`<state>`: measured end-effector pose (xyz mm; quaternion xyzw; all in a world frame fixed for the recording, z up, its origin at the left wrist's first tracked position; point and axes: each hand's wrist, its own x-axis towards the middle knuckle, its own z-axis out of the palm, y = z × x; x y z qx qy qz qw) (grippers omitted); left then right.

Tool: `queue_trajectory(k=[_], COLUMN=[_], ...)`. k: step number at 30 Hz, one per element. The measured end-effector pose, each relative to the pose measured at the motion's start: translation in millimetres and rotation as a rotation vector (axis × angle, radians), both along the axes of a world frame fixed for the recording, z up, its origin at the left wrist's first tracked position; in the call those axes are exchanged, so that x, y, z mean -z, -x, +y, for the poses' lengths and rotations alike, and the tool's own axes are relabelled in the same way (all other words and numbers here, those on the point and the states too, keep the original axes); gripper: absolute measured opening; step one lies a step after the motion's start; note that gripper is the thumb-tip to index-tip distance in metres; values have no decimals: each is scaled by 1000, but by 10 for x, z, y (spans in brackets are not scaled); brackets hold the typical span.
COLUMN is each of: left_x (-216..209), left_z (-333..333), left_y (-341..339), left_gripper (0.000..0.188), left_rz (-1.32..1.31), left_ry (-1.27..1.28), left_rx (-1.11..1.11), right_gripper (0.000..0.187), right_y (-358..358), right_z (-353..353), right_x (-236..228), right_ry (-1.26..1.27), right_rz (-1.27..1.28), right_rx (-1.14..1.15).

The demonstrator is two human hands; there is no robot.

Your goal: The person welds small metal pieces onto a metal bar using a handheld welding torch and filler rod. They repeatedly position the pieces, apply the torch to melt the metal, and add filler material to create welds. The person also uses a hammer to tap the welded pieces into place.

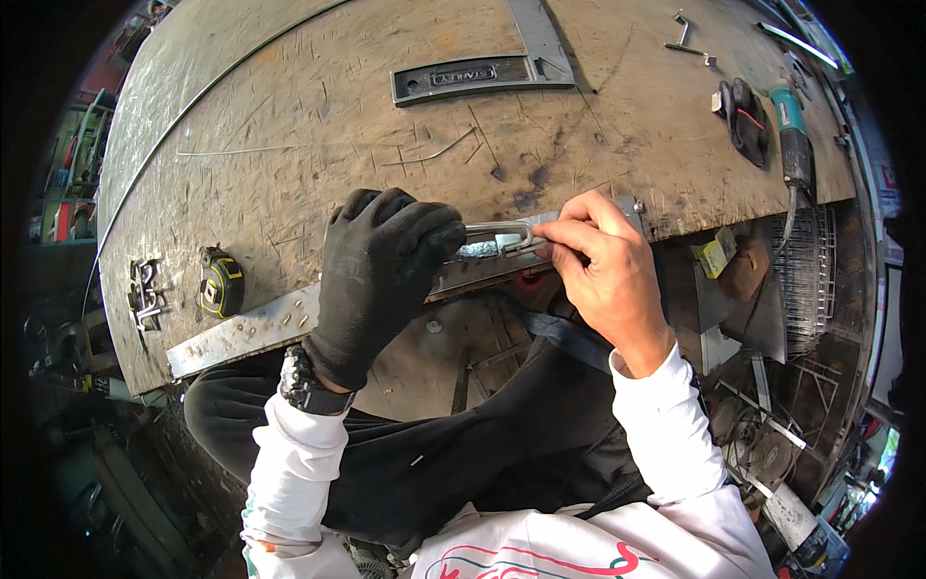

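My left hand (381, 261), in a black work glove, is closed around one end of a bent metal rod (500, 229) with a rounded loop. At the loop's other end, the bare fingers of my right hand (606, 265) pinch the rod. What lies inside the gloved fist is hidden. Just beneath the rod, a flat metal bar (249, 331) runs along the table's near edge, with small brownish bits on its left part. A black and yellow tape measure (222, 283) rests left of the gloved hand.
On the scratched wooden table (318, 116) lie a try square (473, 77), a thin bent wire (318, 148) and small metal parts (145, 292). At the right are a black glove (744, 121) and a teal power tool (791, 116) with a cord. Wire mesh (805, 285) stands below the right edge.
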<state>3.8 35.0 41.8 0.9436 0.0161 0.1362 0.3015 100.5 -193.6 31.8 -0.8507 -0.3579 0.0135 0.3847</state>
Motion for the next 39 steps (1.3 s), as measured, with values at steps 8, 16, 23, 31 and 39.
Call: queue_trajectory(k=[8,16,23,31,39], left_x=[84,-290,-284,-139,45], left_z=[11,-31,-77,-155,-5], left_y=[-16,167,254,110,84], left_gripper=[14,28,42,22,33], left_rz=[-79,-314,-301,9,-76], left_ry=[-44,102,163,353,-75], left_rx=[-12,163,186,-99,50], right_gripper=[17,21,25,13,9], right_y=[46,30,106,5,-84], right_z=[-2,-152,-224,-126,-57], right_x=[5,-345,-424,-219,45], right_ry=[-142,-328,-319,-238,-117], right_rz=[146,27,32,23,151], right_rx=[-33,-75,-93,-61,-121])
